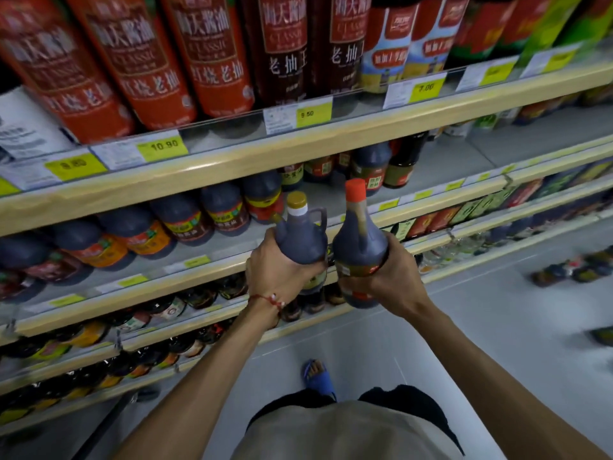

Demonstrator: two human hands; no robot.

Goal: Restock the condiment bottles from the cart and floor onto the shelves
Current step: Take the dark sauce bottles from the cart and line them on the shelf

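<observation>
My left hand (275,272) grips a dark sauce bottle with a gold cap and a side handle (300,235). My right hand (393,277) grips a second dark bottle with an orange cap (360,242). Both bottles are upright, side by side and almost touching. I hold them in front of the second shelf (232,239), close to its wooden front edge. That shelf holds a row of dark bottles with yellow and red labels (185,220) on the left, and there is bare shelf space behind the two held bottles.
The top shelf (298,142) carries tall red-labelled soy sauce bottles (212,51) with yellow price tags. Lower shelves hold more dark bottles. Several bottles (570,270) stand on the grey floor at the right. A foot in a blue sandal (318,376) is below.
</observation>
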